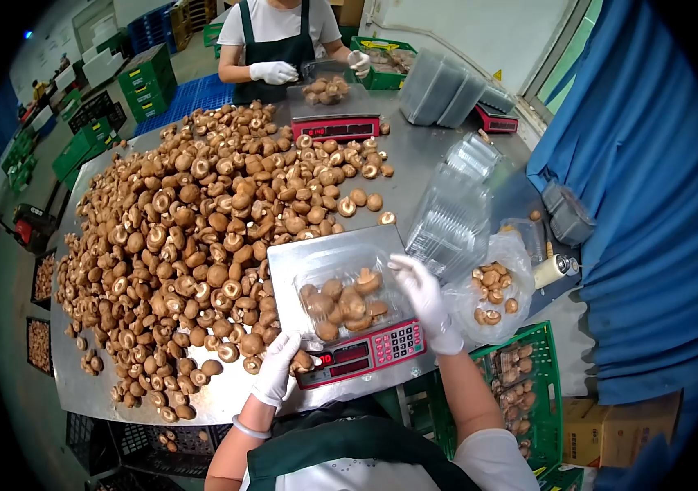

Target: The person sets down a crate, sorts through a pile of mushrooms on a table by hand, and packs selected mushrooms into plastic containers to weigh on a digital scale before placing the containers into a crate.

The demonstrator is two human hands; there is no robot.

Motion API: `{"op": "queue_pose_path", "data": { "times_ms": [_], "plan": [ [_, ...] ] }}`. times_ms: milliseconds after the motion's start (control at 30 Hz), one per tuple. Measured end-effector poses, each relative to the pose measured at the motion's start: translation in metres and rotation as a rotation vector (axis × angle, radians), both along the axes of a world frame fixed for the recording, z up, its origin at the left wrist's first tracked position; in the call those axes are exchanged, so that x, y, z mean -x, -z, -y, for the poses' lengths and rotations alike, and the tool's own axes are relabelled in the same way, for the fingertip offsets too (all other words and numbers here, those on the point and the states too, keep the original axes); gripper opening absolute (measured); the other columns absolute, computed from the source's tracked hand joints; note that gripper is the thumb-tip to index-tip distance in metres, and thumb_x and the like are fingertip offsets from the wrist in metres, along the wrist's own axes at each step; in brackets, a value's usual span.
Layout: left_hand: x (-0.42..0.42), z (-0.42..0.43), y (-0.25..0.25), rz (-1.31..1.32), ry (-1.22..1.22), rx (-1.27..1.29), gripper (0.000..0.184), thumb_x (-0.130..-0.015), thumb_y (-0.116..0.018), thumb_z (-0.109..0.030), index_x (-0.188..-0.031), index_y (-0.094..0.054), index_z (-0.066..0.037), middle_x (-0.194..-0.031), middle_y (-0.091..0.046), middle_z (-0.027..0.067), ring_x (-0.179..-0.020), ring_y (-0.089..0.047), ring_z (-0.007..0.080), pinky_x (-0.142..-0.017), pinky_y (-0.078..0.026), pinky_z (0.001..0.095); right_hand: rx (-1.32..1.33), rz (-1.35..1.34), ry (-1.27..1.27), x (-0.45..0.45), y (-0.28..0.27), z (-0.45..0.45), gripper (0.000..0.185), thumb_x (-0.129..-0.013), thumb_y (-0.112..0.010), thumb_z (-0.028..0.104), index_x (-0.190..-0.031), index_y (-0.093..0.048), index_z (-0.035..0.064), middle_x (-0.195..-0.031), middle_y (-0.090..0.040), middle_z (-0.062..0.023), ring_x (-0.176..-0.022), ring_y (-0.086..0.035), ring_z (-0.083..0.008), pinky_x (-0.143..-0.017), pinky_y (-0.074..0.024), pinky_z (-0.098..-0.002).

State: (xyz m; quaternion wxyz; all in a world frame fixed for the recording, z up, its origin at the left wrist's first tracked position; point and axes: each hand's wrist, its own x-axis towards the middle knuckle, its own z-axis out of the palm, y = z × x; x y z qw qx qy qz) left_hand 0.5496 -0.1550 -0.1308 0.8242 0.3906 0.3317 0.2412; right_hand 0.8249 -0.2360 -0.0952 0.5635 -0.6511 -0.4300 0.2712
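Observation:
On the metal pan of a red weighing scale (402, 342) sits a clear plastic tray (398, 304) with several brown mushrooms (352, 304) in it. My left hand (278, 366), in a white glove, is closed on a single mushroom (303, 362) at the scale's front left corner. My gloved right hand (421, 296) is at the right side of the tray, fingers stretched out along its edge; whether they touch it I cannot tell. A large heap of loose mushrooms (193, 221) covers the table to the left of the scale.
Stacked empty clear trays (451, 221) stand right of the scale. A plastic bag (488, 315) holds mushroom pieces. A green crate (552, 385) with packed mushrooms is below right. Across the table, a gloved co-worker (279, 49) works at another scale (337, 128). A blue curtain (643, 204) hangs right.

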Motion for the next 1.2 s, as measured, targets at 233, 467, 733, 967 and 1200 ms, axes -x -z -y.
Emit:
{"op": "queue_pose_path", "data": {
  "times_ms": [233, 467, 733, 967, 1200],
  "plan": [
    [-0.004, 0.006, 0.001, -0.010, 0.024, -0.009, 0.015, -0.094, -0.051, -0.014, -0.098, -0.055, 0.000, -0.090, -0.065, 0.0114, -0.075, -0.065, 0.0210, -0.071, -0.051, 0.0290, 0.406, -0.152, -0.040, 0.008, 0.041, 0.045, 0.026, -0.093, -0.058, 0.029, -0.097, -0.059, 0.0030, -0.074, -0.058, 0.0000, -0.069, -0.056, -0.0088, -0.063, -0.0461, -0.0243],
    [0.000, -0.003, 0.032, 0.044, 0.019, -0.087, 0.012, -0.091, -0.054, -0.011, -0.101, -0.051, -0.006, -0.083, -0.060, 0.0073, -0.071, -0.060, 0.0155, -0.063, -0.049, 0.0248, 0.295, -0.455, -0.064, 0.024, 0.059, 0.039, 0.019, -0.096, -0.049, 0.025, -0.096, -0.055, 0.0075, -0.073, -0.061, -0.0013, -0.061, -0.057, -0.0076, -0.055, -0.0468, -0.0205],
    [-0.025, -0.001, 0.025, 0.007, 0.274, -0.364, 0.017, -0.089, -0.055, 0.000, -0.103, -0.047, -0.005, -0.085, -0.056, 0.0041, -0.073, -0.054, 0.0115, -0.069, -0.045, 0.0223, -0.071, 0.020, 0.266, 0.029, 0.062, 0.068, 0.015, -0.095, -0.052, 0.018, -0.098, -0.054, 0.0031, -0.077, -0.060, -0.0028, -0.067, -0.058, -0.0090, -0.062, -0.0489, -0.0223],
    [-0.082, 0.036, -0.001, -0.086, 0.621, -0.394, 0.027, -0.093, -0.056, -0.014, -0.116, -0.052, 0.000, -0.092, -0.062, 0.0069, -0.077, -0.057, 0.0127, -0.069, -0.048, 0.0228, -0.222, -0.138, 0.872, 0.001, -0.009, 0.266, 0.008, -0.095, -0.047, 0.010, -0.098, -0.052, 0.0041, -0.129, -0.053, -0.0132, -0.103, -0.058, -0.0182, -0.075, -0.0524, -0.0291],
    [-0.092, 0.023, 0.005, 0.150, 0.274, 0.500, 0.036, -0.095, -0.051, -0.035, -0.110, -0.055, -0.003, -0.104, -0.059, 0.0163, -0.090, -0.058, 0.0244, -0.080, -0.050, 0.0340, 0.580, 0.646, 1.396, -0.001, 0.030, 0.502, 0.016, -0.089, -0.055, 0.011, -0.097, -0.063, 0.0003, -0.092, -0.062, -0.0097, -0.086, -0.058, -0.0196, -0.081, -0.0459, -0.0302]
  ]
}}
